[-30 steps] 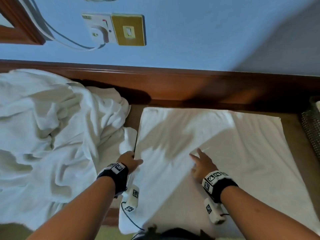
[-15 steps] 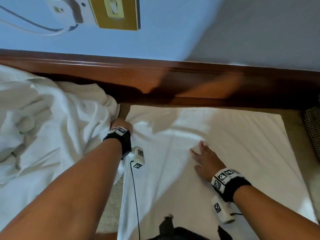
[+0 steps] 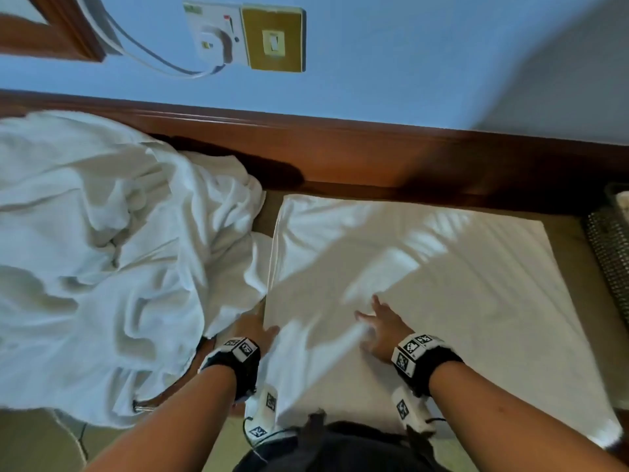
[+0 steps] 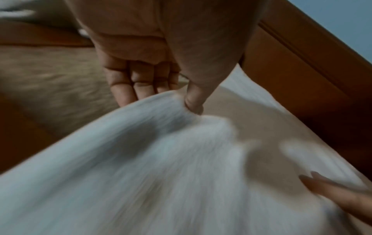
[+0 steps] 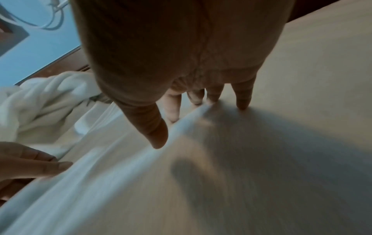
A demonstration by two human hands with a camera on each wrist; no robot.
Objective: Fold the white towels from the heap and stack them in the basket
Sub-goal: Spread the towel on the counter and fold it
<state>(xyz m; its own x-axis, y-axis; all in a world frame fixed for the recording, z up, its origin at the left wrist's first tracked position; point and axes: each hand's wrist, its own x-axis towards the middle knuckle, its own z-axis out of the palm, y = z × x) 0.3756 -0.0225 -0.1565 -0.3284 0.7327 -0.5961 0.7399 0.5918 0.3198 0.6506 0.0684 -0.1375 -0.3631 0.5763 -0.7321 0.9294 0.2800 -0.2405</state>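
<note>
Your white towel lies spread flat, folded into a broad rectangle, its far edge along the wooden rail, near edge at you. To its left the heap sits crumpled, touching it. The woven basket peeks in at right.

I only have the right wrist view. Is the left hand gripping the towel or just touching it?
Observer: Gripping. The left hand pinches the towel at its edge, thumb on top, fingers beneath.
Operator: Where is the basket?
Observer: The basket sits at the far right, past the towel, only partly in the head view.
Operator: Is the towel's far right corner flat?
Observer: Yes, in the head view it lies flat, with no curl.
</note>
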